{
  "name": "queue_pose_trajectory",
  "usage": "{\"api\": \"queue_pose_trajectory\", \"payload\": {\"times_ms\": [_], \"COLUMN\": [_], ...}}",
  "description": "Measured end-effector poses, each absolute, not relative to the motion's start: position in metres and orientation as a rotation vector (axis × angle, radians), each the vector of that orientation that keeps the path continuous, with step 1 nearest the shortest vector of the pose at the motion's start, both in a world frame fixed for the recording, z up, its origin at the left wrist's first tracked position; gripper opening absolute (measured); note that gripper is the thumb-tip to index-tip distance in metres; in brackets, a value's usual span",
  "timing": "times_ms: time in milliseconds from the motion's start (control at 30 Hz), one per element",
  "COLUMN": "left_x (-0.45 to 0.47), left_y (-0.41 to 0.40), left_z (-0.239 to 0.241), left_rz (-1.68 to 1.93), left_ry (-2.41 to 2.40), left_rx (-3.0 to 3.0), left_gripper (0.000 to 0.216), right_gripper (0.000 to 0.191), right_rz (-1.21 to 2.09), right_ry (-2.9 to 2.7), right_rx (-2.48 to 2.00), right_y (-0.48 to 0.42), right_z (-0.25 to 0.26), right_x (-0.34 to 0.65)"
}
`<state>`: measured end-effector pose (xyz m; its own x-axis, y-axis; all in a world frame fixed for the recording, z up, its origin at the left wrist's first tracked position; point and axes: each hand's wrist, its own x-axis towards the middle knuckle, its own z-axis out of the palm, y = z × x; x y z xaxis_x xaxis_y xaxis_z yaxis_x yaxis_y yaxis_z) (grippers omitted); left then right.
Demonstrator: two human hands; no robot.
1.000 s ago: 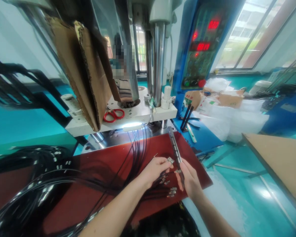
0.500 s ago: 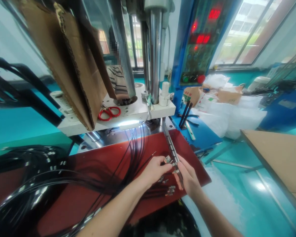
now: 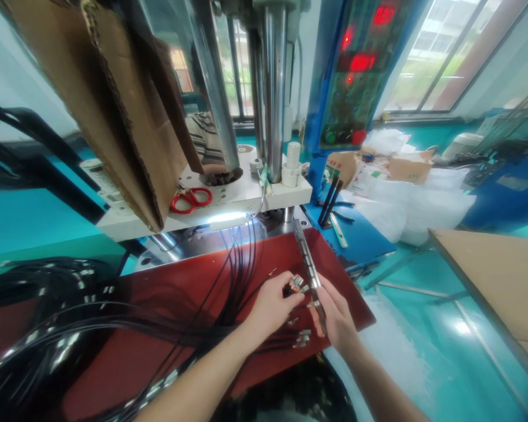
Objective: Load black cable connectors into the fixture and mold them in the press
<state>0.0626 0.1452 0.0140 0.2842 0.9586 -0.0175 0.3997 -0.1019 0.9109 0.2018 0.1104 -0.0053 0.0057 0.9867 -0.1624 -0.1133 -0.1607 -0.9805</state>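
Note:
My left hand (image 3: 273,305) pinches the metal connector (image 3: 295,282) at the end of a black cable, right beside a long dark metal fixture bar (image 3: 307,258). My right hand (image 3: 334,316) grips the near end of that bar, fingers closed round it. The bar lies on a red work mat (image 3: 193,287) and runs back toward the press. More cable ends with metal connectors (image 3: 301,337) lie on the mat under my hands. Black cables (image 3: 240,258) run from them under the press plate.
A vertical press with steel columns (image 3: 273,88) and a white plate (image 3: 229,202) carrying red scissors (image 3: 191,199) stands ahead. Cardboard (image 3: 114,105) hangs at the left. A blue control panel (image 3: 356,76) is at the right. A coil of black cables (image 3: 48,328) lies left.
The view has tilted slightly so the press looms larger. My left hand has shifted the connector a little toward the bar; my right hand stays on the bar.

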Motion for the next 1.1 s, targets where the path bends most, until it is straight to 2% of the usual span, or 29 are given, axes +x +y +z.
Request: {"api": "queue_pose_trajectory", "payload": {"times_ms": [333, 633, 867, 1100], "left_x": [0.066, 0.069, 0.052, 0.061], "left_y": [0.150, 0.147, 0.163, 0.164], "left_z": [0.009, 0.011, 0.019, 0.018], "left_rz": [0.536, 0.708, 0.645, 0.651], "left_ry": [1.113, 1.154, 1.029, 1.169], "left_rx": [1.292, 1.433, 1.187, 1.336], "left_gripper": [0.016, 0.012, 0.025, 0.015], "right_gripper": [0.057, 0.052, 0.055, 0.060], "right_rz": [1.361, 1.246, 1.352, 1.383], "right_ry": [-1.083, -1.293, -1.150, -1.085], "right_rx": [-1.244, -1.382, -1.303, -1.276], "right_y": [0.109, 0.110, 0.111, 0.113], "right_z": [-0.005, -0.006, -0.003, -0.006], "right_x": [0.203, 0.199, 0.203, 0.204]}}
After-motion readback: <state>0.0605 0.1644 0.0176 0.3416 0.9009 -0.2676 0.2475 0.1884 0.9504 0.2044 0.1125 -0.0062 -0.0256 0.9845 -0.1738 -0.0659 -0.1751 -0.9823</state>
